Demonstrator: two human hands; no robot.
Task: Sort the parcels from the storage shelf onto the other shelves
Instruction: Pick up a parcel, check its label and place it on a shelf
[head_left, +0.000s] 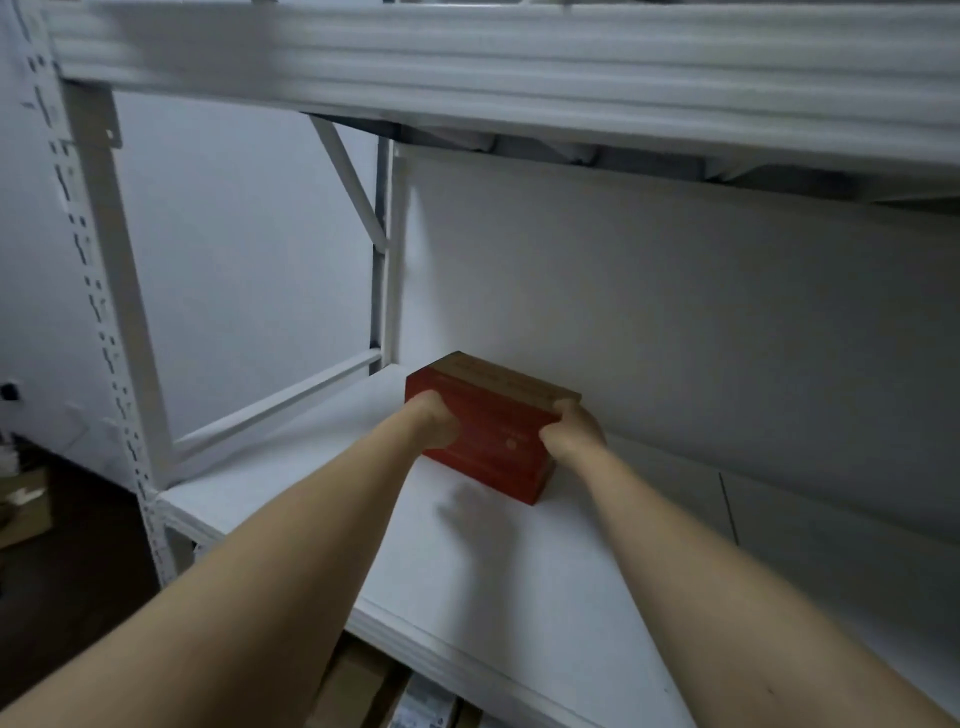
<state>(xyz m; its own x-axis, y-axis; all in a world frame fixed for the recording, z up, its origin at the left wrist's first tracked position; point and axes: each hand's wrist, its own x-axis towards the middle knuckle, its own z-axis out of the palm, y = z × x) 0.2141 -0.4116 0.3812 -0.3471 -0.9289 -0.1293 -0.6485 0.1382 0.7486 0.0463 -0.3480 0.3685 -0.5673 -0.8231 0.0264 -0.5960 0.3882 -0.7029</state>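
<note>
No text, number or brand can be read in this view. The red-and-brown carton (493, 441) carries rows of faint print on its red front face and on its brown top. It also has a small round mark low on the red face. All of this is too blurred for you to read. At the bottom edge, a package with a pale label (423, 709) shows dark print that is also illegible.
</note>
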